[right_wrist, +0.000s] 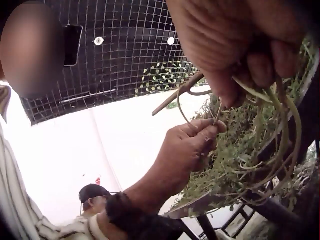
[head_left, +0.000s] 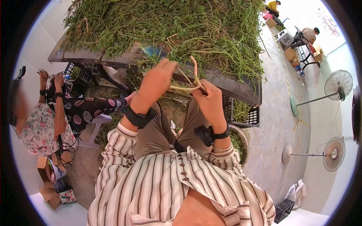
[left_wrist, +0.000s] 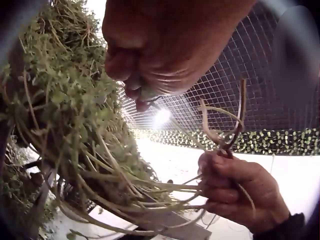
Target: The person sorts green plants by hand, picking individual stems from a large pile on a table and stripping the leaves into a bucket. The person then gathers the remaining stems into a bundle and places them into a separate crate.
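My right hand (head_left: 209, 101) grips a bunch of long green stems (head_left: 181, 89) at their joined base, where a thick pale-brown root (head_left: 195, 67) sticks up. In the left wrist view, forked brown root ends (left_wrist: 242, 102) rise above the right hand (left_wrist: 245, 192), and the stems trail left from it. My left hand (head_left: 156, 84) is just left of the bunch, its fingers curled; in the right wrist view the left hand (right_wrist: 180, 155) pinches a thin stem (right_wrist: 218, 111) between thumb and fingertip, close under the right hand (right_wrist: 240, 45).
A dark table (head_left: 241, 90) ahead bears a wide heap of leafy green plants (head_left: 162, 22). Black crates (head_left: 252, 116) stand below its right end. A person (head_left: 45, 120) sits at the left beside a pale stool (head_left: 90, 132). Fans (head_left: 334, 153) stand at the right.
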Available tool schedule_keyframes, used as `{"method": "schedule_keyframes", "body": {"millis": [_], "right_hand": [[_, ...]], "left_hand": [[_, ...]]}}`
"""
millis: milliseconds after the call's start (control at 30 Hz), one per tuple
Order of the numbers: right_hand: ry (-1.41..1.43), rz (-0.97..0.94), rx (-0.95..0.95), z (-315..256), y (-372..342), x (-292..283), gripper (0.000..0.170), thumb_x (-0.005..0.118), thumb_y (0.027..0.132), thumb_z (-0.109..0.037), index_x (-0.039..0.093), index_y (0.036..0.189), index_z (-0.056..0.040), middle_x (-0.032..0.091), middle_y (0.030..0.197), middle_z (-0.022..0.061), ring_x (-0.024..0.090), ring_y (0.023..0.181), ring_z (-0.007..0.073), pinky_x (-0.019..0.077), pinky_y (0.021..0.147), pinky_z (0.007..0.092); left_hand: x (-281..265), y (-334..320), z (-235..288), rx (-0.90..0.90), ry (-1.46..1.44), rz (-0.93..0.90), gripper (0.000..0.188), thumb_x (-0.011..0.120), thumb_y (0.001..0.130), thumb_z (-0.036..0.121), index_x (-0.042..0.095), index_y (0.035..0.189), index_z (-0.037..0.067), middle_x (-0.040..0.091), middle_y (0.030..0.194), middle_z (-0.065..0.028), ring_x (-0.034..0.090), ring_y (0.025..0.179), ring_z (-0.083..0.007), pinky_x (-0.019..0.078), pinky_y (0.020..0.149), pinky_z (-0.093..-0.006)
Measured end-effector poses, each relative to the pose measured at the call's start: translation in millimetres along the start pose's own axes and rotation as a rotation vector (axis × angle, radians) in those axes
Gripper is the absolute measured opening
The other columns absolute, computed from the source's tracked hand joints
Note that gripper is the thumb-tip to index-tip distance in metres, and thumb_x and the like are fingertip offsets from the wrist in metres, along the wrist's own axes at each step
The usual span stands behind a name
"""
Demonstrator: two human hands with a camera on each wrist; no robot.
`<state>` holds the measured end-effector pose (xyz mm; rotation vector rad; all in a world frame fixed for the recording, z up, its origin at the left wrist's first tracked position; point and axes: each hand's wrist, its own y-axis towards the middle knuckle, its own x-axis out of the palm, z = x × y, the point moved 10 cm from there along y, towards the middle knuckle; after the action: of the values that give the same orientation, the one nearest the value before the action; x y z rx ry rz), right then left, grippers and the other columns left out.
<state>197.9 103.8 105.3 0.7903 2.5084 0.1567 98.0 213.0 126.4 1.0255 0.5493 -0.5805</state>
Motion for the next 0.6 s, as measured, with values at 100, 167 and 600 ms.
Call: {"method": "schedule_keyframes", "body": {"millis": [100,167,600], "right_hand": [[-0.042,0.007,-0.024,-3,-3,-1,0.012,0.057,0.078,-0.004,0.058,0.088,0.0021,0.053,0.067,0.0132,0.045,0.056,0.0208,0.0400,0.055,0.0301],[-0.037,0.009,-0.015,-3,-2,3,0.012,0.057,0.079,-0.006,0.058,0.088,0.0024,0.052,0.067,0.0129,0.045,0.055,0.0208,0.0394,0.054,0.0303],[0.175,0.211,0.039,3,-7,-42,0.012,0.061,0.082,-0.010,0.059,0.083,0.0013,0.049,0.061,0.0014,0.040,0.053,0.0082,0.0350,0.049,0.0263]], "left_hand": [[-13,4,-24,-0.076,0.006,0.038,0.014,0.051,0.085,0.004,0.055,0.098,0.001,0.053,0.085,-0.0158,0.054,0.073,-0.0356,0.0447,0.063,-0.0376],[-18,6,-32,-0.125,-0.023,0.093,0.016,0.051,0.087,0.004,0.056,0.100,-0.001,0.055,0.085,-0.0167,0.054,0.072,-0.0367,0.0438,0.062,-0.0376],[-92,-23,-148,-0.550,-0.089,0.454,0.018,0.051,0.090,0.014,0.060,0.097,0.000,0.057,0.078,-0.0073,0.053,0.068,-0.0176,0.0400,0.058,-0.0287]]}}
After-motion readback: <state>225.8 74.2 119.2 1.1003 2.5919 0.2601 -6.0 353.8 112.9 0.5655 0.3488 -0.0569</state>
